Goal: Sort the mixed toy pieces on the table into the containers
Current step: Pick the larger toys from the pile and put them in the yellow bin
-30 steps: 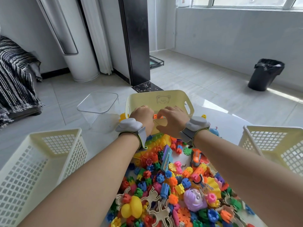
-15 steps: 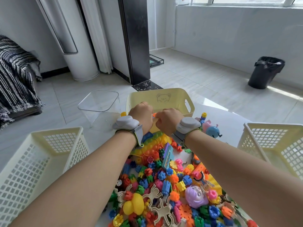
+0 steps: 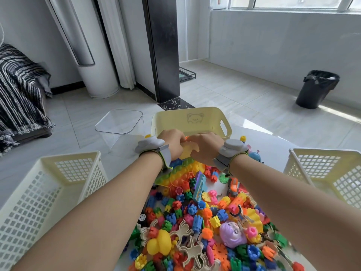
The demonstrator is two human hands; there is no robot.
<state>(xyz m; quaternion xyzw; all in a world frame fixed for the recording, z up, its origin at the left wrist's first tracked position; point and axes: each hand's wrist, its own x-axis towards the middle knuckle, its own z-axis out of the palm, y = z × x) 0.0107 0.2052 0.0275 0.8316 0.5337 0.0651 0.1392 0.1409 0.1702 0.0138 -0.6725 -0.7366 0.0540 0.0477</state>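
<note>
A heap of mixed toy pieces (image 3: 195, 212) covers the white table: bright interlocking blocks, a yellow duck (image 3: 159, 244), a purple doll head (image 3: 232, 233) and a rainbow bubble pad (image 3: 179, 175). Beyond the heap stands a pale yellow bin (image 3: 211, 122) with a bear face. My left hand (image 3: 172, 141) and my right hand (image 3: 205, 145) meet at its near rim. Both have curled fingers pinching a small orange piece (image 3: 186, 137), which is mostly hidden between them. Grey bands sit on both wrists.
A cream lattice basket (image 3: 39, 192) stands at the table's left and another (image 3: 332, 173) at its right. A clear plastic tub (image 3: 119, 122) sits left of the yellow bin. A blue figure (image 3: 255, 156) lies by my right wrist. A black waste bin (image 3: 316, 89) stands on the floor.
My right hand's spread fingers have curled shut and both hands have drawn together over the yellow bin's near rim. The pile has not moved.
</note>
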